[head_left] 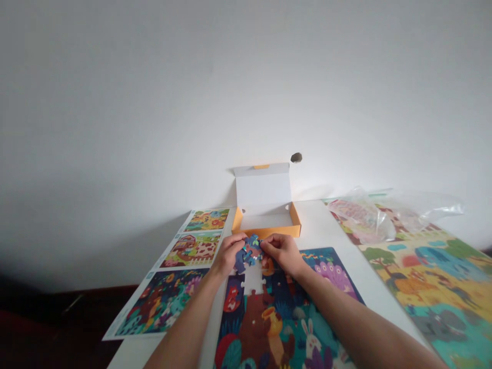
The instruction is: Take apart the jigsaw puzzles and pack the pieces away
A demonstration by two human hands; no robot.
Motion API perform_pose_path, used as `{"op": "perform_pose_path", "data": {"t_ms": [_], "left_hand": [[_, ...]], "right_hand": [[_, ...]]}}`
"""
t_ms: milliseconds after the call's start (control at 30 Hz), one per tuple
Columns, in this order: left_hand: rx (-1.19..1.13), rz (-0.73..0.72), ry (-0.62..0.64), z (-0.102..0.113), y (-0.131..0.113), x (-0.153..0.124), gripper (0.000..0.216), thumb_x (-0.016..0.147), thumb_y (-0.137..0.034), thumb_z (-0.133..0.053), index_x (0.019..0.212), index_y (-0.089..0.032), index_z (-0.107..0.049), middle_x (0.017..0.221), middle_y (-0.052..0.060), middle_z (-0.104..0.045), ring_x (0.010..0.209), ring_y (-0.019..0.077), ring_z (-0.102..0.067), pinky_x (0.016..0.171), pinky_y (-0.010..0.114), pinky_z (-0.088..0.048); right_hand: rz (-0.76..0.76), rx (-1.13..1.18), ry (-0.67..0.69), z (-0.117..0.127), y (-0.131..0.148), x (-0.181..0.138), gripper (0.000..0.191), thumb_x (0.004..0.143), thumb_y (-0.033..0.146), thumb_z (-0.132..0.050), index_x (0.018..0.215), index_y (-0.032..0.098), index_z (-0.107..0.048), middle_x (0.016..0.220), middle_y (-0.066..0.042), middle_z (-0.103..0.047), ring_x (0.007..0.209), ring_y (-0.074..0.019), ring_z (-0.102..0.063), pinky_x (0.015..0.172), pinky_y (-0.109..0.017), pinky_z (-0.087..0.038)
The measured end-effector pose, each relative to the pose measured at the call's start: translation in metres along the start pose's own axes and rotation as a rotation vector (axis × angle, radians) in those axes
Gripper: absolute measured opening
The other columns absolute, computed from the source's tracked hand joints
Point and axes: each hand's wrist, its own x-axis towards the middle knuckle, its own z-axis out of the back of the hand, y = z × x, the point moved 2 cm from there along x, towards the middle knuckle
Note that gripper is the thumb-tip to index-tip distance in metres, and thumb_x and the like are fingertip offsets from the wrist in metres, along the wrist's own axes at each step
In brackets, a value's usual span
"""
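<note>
A forest-animal jigsaw puzzle (298,302) lies in front of me on the white table, mostly joined. Near its upper left, a white gap shows bare tabletop between the pieces. Above that gap, several dark blue and brown puzzle pieces (251,250) are held up between my hands. My left hand (229,251) pinches them at their left edge. Fingers of my right hand (281,251) are closed on the right edge. Whether these pieces are fully joined to each other I cannot tell. My forearms cover parts of the puzzle's sides.
An open yellow box (267,231) with its white lid raised stands behind my hands, near the wall (154,102). At left lies a sheet with three printed pictures (190,249). On the right are a savanna puzzle (434,287) and, farther back, clear plastic bags (365,218).
</note>
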Motion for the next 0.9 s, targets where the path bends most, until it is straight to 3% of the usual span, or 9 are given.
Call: {"op": "perform_pose_path", "data": {"t_ms": [133,367,433,500,600,667,767,833,900], "left_hand": [[0.030,-0.008,-0.015,-0.009,0.002,-0.002,0.039,0.091,-0.044,-0.041,0.080,-0.016,-0.066,0.073,0.004,-0.062,0.070,0.0158,-0.056,0.065,0.026,-0.044],[0.068,0.013,0.000,-0.019,-0.002,-0.004,0.050,0.089,-0.056,-0.041,0.088,-0.015,-0.069,0.068,0.003,-0.063,0.062,0.0135,-0.057,0.055,0.022,-0.044],[0.065,-0.013,0.012,-0.020,-0.004,-0.003,0.045,0.087,-0.055,-0.047,0.086,-0.014,-0.067,0.071,0.004,-0.063,0.066,0.0138,-0.058,0.056,0.021,-0.045],[0.018,0.047,0.051,-0.022,-0.003,-0.003,0.041,0.083,-0.054,-0.054,0.088,-0.014,-0.063,0.070,0.002,-0.060,0.057,0.0115,-0.054,0.048,0.020,-0.043],[-0.047,0.154,0.116,-0.023,0.001,-0.004,0.039,0.081,-0.053,-0.058,0.086,-0.015,-0.057,0.063,-0.003,-0.052,0.041,0.0064,-0.040,0.035,0.018,-0.031],[-0.009,0.142,0.098,-0.021,0.002,-0.004,0.037,0.081,-0.052,-0.058,0.079,-0.015,-0.055,0.061,-0.004,-0.051,0.041,0.0064,-0.040,0.036,0.018,-0.030],[0.101,0.093,0.015,-0.015,0.002,-0.003,0.033,0.082,-0.048,-0.057,0.078,-0.015,-0.056,0.061,-0.002,-0.055,0.048,0.0096,-0.049,0.043,0.020,-0.035],[0.158,0.059,-0.032,-0.012,0.002,-0.002,0.031,0.084,-0.046,-0.055,0.079,-0.016,-0.058,0.063,-0.001,-0.057,0.054,0.0120,-0.053,0.048,0.021,-0.038],[0.237,0.020,-0.062,-0.010,0.003,-0.002,0.030,0.084,-0.045,-0.054,0.078,-0.016,-0.058,0.063,-0.001,-0.058,0.058,0.0136,-0.055,0.052,0.022,-0.039]], "right_hand": [[-0.026,-0.013,-0.007,-0.002,-0.006,0.001,0.038,0.075,0.053,-0.067,0.076,0.016,-0.059,0.055,-0.001,-0.065,0.047,-0.0146,-0.061,0.049,-0.024,-0.046],[-0.098,-0.082,0.107,-0.005,-0.002,-0.003,0.042,0.076,0.056,-0.063,0.079,0.014,-0.065,0.053,0.000,-0.063,0.046,-0.0132,-0.057,0.048,-0.023,-0.044],[-0.064,-0.114,0.078,-0.003,-0.001,-0.003,0.042,0.079,0.056,-0.061,0.081,0.014,-0.065,0.054,0.001,-0.062,0.046,-0.0127,-0.056,0.047,-0.023,-0.043],[0.029,-0.183,-0.008,0.000,0.002,-0.002,0.039,0.082,0.054,-0.058,0.081,0.015,-0.066,0.058,0.000,-0.063,0.050,-0.0126,-0.056,0.050,-0.023,-0.042],[0.182,-0.430,-0.115,0.006,0.009,-0.003,0.037,0.088,0.049,-0.053,0.075,0.017,-0.067,0.065,-0.001,-0.065,0.059,-0.0134,-0.057,0.056,-0.024,-0.040],[0.220,-0.691,-0.131,0.007,0.013,-0.005,0.042,0.091,0.046,-0.047,0.066,0.018,-0.066,0.063,-0.003,-0.064,0.061,-0.0147,-0.057,0.061,-0.025,-0.039],[0.203,-1.046,-0.176,0.007,0.015,-0.008,0.036,0.091,0.039,-0.047,0.068,0.019,-0.067,0.072,-0.007,-0.066,0.075,-0.0195,-0.060,0.072,-0.030,-0.038],[0.161,-1.154,-0.189,0.008,0.014,-0.009,0.019,0.085,0.031,-0.055,0.080,0.020,-0.069,0.085,-0.009,-0.069,0.089,-0.0230,-0.060,0.079,-0.032,-0.037],[0.117,-1.177,-0.152,0.009,0.011,-0.009,0.014,0.077,0.024,-0.061,0.087,0.020,-0.070,0.089,-0.009,-0.069,0.093,-0.0239,-0.060,0.082,-0.033,-0.036]]}}
